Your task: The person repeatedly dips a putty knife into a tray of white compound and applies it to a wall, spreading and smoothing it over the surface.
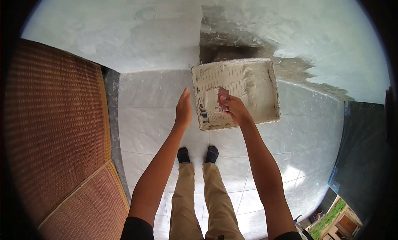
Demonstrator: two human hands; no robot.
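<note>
A paint tray (271,95) with a ribbed base holds thick off-white paste, most of it heaped on the right side. Over the tray's left half, my right hand (235,108) grips a small reddish-brown spreader (222,97) smeared with the same paste. My left hand (184,108) is just left of the tray, its fingers stretched forward and together, with nothing seen in it. Paste also coats the tray's rim.
Ahead rises a pale wall (137,32) with a bare, dark grey patch (224,32) behind the tray. Grey tiles (141,128) cover the floor. A woven brown mat (58,128) lies left; a dark sheet (365,148) is at the right. My feet (212,154) stand below the tray.
</note>
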